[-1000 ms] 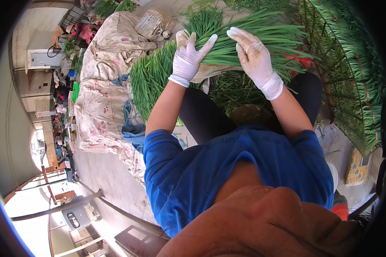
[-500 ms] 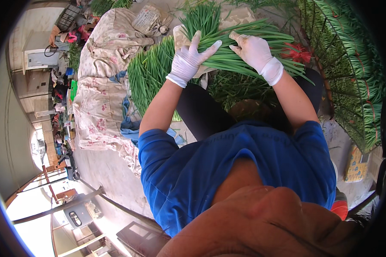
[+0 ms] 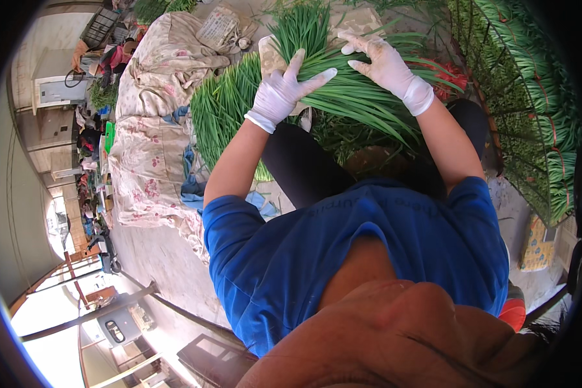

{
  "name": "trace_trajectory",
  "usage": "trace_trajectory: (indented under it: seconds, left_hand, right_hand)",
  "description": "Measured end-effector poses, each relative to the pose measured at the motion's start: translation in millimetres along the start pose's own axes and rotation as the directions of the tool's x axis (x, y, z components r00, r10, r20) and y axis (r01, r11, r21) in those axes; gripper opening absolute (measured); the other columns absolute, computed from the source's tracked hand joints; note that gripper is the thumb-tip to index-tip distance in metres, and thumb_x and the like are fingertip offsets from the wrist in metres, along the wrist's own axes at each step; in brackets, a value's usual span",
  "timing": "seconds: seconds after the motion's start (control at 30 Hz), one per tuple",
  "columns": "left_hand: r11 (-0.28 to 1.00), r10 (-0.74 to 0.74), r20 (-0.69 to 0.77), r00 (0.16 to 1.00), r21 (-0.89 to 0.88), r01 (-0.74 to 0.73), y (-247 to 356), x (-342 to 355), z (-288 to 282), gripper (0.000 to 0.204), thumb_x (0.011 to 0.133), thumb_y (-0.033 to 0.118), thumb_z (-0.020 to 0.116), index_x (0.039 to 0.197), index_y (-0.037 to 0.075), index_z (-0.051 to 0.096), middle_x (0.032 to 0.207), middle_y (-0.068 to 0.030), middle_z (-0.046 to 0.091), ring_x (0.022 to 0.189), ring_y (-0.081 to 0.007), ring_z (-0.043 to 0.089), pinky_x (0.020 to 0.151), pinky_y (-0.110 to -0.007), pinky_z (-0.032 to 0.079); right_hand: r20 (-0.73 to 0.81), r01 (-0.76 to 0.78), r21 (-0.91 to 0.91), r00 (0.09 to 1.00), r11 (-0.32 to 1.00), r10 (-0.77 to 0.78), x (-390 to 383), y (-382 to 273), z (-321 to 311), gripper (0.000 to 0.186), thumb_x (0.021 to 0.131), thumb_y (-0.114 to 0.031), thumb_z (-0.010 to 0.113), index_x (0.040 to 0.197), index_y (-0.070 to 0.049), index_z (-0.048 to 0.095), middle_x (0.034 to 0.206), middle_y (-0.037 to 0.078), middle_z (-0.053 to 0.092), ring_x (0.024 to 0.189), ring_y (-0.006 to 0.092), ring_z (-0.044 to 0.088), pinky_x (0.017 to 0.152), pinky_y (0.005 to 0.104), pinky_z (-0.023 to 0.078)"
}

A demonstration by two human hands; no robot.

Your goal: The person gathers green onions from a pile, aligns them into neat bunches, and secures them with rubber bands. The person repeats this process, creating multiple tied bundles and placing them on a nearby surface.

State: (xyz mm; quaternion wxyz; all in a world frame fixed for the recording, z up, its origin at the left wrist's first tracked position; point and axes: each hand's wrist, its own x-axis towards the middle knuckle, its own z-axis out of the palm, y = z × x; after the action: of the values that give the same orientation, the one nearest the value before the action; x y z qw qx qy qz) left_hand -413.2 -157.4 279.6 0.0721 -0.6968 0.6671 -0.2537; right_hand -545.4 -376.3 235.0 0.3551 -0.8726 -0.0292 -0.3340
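A loose bunch of long green leaves, like garlic chives point(image 3: 375, 107), fans out to the right in front of my knees. My left hand point(image 3: 277, 96), in a white glove, lies at the bunch's left side with thumb and forefinger stretched wide apart over the leaves; its other fingers are mostly hidden. At the upper right of the bunch, my gloved right hand point(image 3: 389, 70) is open, its thumb apart from the bent fingers, just over the leaves. Another bunch of upright leaves point(image 3: 304, 29) stands beyond my left fingertips. A dense pile of chives point(image 3: 221, 110) is left of my left wrist.
A flowered cloth point(image 3: 149, 129) covers a heap at the left. Along the right, a dark metal rack point(image 3: 498, 97) stands beside tied green bundles point(image 3: 559, 129). Red ties point(image 3: 449, 77) lie beyond my right wrist. A patterned yellow box point(image 3: 538, 244) sits on the floor.
My right hand has shifted up and slightly away from the bunch, its fingers reaching farther left. The fanned leaves on the right droop lower. My left hand has moved slightly left.
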Motion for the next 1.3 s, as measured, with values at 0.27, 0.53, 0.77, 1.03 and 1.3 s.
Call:
trace_trajectory:
  seconds: [0.27,0.53,0.77,1.03,1.3]
  left_hand:
    - [0.997,-0.073,0.064,0.995,-0.026,0.075,-2.6,-5.0,1.2,0.084,0.072,0.002,0.057,0.139,0.044,0.028,0.128,-0.0204,0.047,0.064,-0.0248,0.061,0.053,-0.032,0.055]
    - [0.995,0.094,0.173,0.980,-0.048,-0.087,-12.6,-7.0,-17.7,0.084,0.073,0.015,0.064,0.134,0.056,0.025,0.131,-0.0196,0.046,0.061,-0.0222,0.062,0.053,-0.031,0.055]
    - [0.993,0.097,0.193,0.977,0.053,-0.109,-24.8,-20.1,-24.3,0.083,0.074,0.002,0.056,0.135,0.051,0.030,0.119,-0.0177,0.052,0.053,-0.0210,0.057,0.050,-0.031,0.054]
    - [0.999,-0.034,0.098,0.995,-0.002,0.034,-55.3,-53.3,-37.1,0.085,0.066,-0.004,0.056,0.134,0.044,0.039,0.119,-0.0218,0.053,0.058,-0.0242,0.058,0.056,-0.034,0.054]
    - [0.997,0.005,0.039,0.999,0.079,-0.008,-50.7,-41.7,-40.9,0.073,0.073,0.004,0.057,0.127,0.051,0.045,0.119,-0.0200,0.054,0.052,-0.0235,0.057,0.049,-0.032,0.053]
  right_hand:
    - [0.190,0.002,-0.082,0.982,0.997,0.014,5.4,1.1,21.0,0.060,0.077,-0.011,0.066,0.132,-0.022,0.046,0.100,0.010,0.065,0.085,0.0304,0.061,0.081,0.0386,0.049]
    - [0.471,0.142,-0.145,0.880,0.979,-0.058,43.7,-9.4,1.3,0.035,0.086,-0.021,0.057,0.121,-0.022,0.056,0.101,0.010,0.064,0.089,0.0316,0.061,0.079,0.0416,0.049]
    - [0.536,0.201,-0.233,0.843,0.951,-0.047,54.8,-24.6,-21.2,0.033,0.083,-0.015,0.057,0.116,-0.016,0.059,0.098,0.010,0.065,0.090,0.0302,0.061,0.079,0.0398,0.049]
    - [0.098,-0.063,-0.166,0.992,0.984,0.080,36.5,42.8,-81.3,0.009,0.079,-0.012,0.060,0.082,-0.007,0.067,0.078,0.012,0.065,0.066,0.0268,0.058,0.063,0.0366,0.047]
    - [-0.056,0.122,-0.162,0.990,0.979,-0.132,36.4,-6.0,-63.7,0.023,0.079,-0.015,0.061,0.102,-0.013,0.063,0.085,0.009,0.063,0.080,0.0275,0.061,0.073,0.0381,0.049]
